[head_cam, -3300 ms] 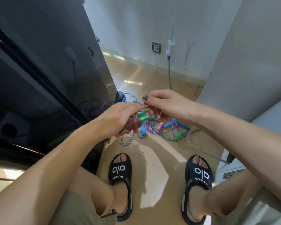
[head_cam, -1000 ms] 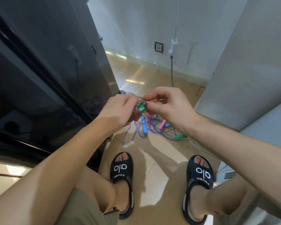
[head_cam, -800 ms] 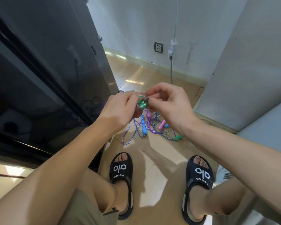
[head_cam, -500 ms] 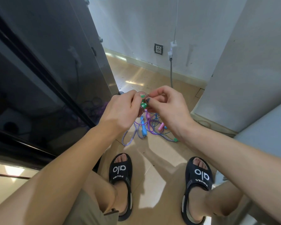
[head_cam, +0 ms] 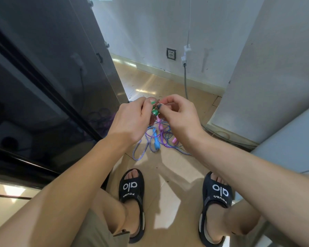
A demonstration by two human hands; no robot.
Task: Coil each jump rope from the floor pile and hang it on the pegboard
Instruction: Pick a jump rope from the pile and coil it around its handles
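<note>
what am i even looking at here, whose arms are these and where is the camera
There is no machine here. A person wears a wide-angle camera on the head, looking forward and down, so the two bare arms reaching in from the bottom are their own, and the black sandals are on their feet.

The left hand grips a small coiled jump rope with a reddish clear cord and green handles. The right hand pinches it from the other side, seemingly tidying the coil.

Below the hands, on the tan tiled floor, lies the pile of loose jump ropes: purple and blue cords with blue and pink handles.

A dark glossy cabinet stands to the left; a wall socket is at the back. No pegboard is visible.
</note>
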